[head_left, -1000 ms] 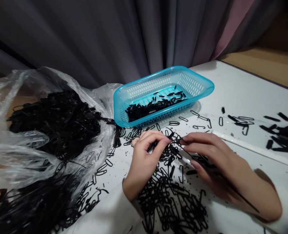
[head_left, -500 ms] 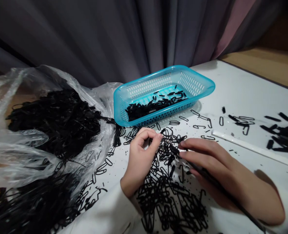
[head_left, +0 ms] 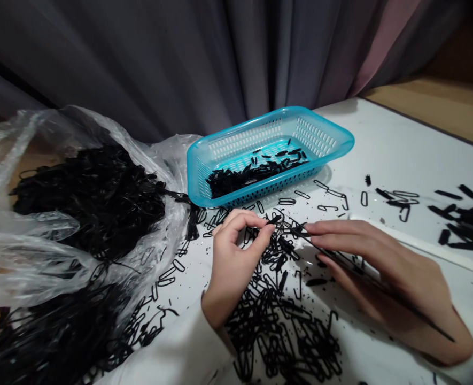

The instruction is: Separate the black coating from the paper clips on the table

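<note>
My left hand (head_left: 236, 256) is closed in a pinch, thumb and forefinger on a small flat black piece (head_left: 274, 220). Facing it, my right hand (head_left: 388, 278) has its fingers closed around a long thin black strip (head_left: 428, 320), which runs back under the palm past the wrist. The front end of the strip comes close to the left fingertips; whether the two touch is hard to tell. Below and between both hands lies a heap of black loop-shaped pieces (head_left: 276, 342), mixed with small dark scraps.
Behind the hands stands a blue plastic basket (head_left: 204, 202), partly filled with short black pieces (head_left: 236, 181). A clear plastic bag (head_left: 156, 155) with black strips (head_left: 87, 198) lies left. On the right are a white pen-like stick (head_left: 432, 246) and a pile of black pieces (head_left: 472, 224).
My right hand has shifted slightly right, and the strip in it has swung to a flatter angle. My left hand moved a little right, with more of its black piece showing.
</note>
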The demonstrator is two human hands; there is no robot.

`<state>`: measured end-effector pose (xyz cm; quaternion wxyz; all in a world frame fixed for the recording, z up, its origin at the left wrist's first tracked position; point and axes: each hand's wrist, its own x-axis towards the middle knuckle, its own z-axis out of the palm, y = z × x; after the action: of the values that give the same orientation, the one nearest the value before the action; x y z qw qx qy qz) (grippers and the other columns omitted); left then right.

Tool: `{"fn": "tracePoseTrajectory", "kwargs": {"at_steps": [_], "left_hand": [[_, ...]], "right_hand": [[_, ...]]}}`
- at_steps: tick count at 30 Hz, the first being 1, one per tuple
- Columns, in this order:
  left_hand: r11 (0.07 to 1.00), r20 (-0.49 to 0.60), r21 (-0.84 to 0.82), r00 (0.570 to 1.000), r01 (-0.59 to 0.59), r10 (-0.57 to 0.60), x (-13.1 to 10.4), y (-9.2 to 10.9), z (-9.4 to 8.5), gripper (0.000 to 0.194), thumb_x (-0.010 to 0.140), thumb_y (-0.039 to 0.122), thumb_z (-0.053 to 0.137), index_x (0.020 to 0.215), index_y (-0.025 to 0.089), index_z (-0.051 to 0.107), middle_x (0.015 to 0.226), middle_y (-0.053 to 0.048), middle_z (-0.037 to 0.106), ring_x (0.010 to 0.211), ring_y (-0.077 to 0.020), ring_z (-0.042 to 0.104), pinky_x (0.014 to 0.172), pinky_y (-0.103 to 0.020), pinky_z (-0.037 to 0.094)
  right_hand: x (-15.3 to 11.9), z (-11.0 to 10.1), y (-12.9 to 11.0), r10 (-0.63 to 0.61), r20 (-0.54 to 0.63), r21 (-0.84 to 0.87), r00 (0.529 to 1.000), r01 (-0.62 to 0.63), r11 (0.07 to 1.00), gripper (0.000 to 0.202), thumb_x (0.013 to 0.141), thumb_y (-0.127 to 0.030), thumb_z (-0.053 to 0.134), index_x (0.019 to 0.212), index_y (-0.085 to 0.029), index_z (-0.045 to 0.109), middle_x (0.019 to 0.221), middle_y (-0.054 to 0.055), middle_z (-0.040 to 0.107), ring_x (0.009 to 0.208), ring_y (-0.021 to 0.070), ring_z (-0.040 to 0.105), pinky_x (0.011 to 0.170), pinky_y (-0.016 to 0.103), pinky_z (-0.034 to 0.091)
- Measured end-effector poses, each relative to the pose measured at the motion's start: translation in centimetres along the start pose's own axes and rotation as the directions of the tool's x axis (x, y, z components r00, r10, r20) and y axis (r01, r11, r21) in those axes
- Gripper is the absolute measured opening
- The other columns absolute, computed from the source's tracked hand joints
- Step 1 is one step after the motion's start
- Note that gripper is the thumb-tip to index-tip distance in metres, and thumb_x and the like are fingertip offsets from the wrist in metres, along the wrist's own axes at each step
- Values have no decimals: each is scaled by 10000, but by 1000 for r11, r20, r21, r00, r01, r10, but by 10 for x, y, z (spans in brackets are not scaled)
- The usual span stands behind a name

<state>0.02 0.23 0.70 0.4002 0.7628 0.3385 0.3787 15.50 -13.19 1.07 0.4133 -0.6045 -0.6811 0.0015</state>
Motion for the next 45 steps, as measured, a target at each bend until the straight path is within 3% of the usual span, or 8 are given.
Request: {"fn": "tracePoseTrajectory", "kwargs": {"at_steps": [5,16,22,28,39,45], "left_hand": [[1000,-7,-6,1000,2,-2,0,0,1,96,797,178,655,711,182,612,782,15,593,783,-120,559,772,-266,418],[1000,16,-2,1000,-13,13,-1,1,0,106,796,191,660,699,189,618,774,22,592,778,-120,556,780,-279,411],[1000,25,4,999,-21,21,-1,2,0,108,799,190,657,701,190,612,780,20,592,782,-125,555,780,-289,407],[1000,39,11,999,-26,26,-1,1,-1,115,807,188,648,701,189,604,784,17,587,784,-129,551,782,-297,400],[1000,72,14,997,14,-15,-2,1,0,133,810,196,632,684,190,586,768,13,572,781,-140,545,771,-315,401],[999,86,3,996,34,-34,0,0,0,139,805,177,623,674,186,576,760,10,567,783,-141,541,739,-302,404]], "right_hand": [[-1,-3,0,-50,29,-11,998,50,999,291,899,-119,518,1160,-242,557,1188,-28,638,1105,71,578,957,153,452],[-3,-5,2,-38,102,-19,994,40,999,287,939,-195,484,1209,-274,543,1245,-41,623,1171,86,562,1003,175,459],[-2,-5,4,-79,71,53,994,75,996,317,976,-255,359,1222,-266,560,1241,15,639,1154,152,597,968,264,520],[-3,-5,7,-93,115,80,989,84,993,363,953,-196,374,1270,-262,538,1262,37,628,1156,172,600,981,305,517],[-5,-7,1,-109,116,-57,987,116,992,389,939,-151,387,1258,-280,569,1215,36,654,1110,161,627,971,286,513],[-4,-8,-5,-82,60,-83,995,87,993,394,938,-181,387,1268,-310,560,1217,21,655,1093,166,638,957,291,525]]}}
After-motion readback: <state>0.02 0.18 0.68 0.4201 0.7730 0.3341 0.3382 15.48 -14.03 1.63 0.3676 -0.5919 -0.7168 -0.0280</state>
